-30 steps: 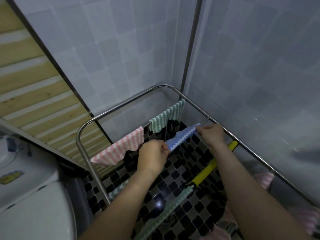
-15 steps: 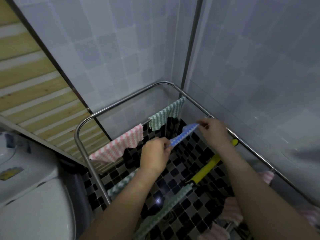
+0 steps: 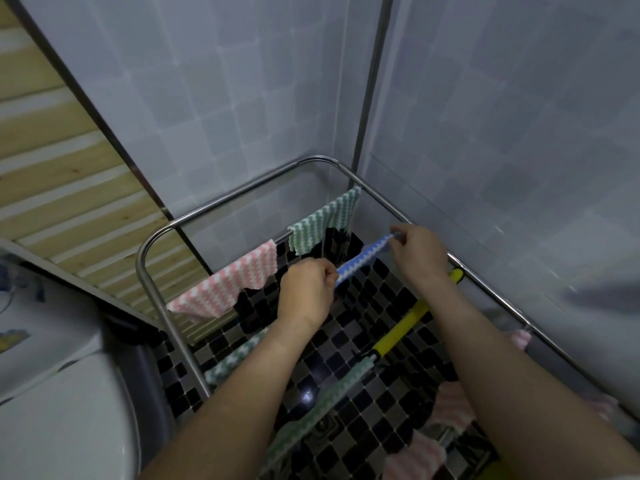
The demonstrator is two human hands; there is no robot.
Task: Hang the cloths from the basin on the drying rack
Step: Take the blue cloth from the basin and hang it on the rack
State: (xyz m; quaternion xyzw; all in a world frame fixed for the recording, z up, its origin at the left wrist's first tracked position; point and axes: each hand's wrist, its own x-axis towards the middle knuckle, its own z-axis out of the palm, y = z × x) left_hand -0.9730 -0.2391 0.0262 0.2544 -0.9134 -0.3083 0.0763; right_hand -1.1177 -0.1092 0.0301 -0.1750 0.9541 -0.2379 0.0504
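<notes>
Both hands, left hand (image 3: pixel 306 289) and right hand (image 3: pixel 417 252), pinch the ends of a blue cloth (image 3: pixel 360 261), stretched taut inside the drying rack (image 3: pixel 242 199), near its far right corner, beside the green cloth (image 3: pixel 323 221).

Blue cloth (image 3: pixel 360 263) ends hidden under fingers (image 3: pixel 325 270); rack (image 3: pixel 140 271) cropped right.

A blue zigzag cloth (image 3: pixel 362 258) stretches taut near the hung green cloth (image 3: pixel 325 220).
</notes>
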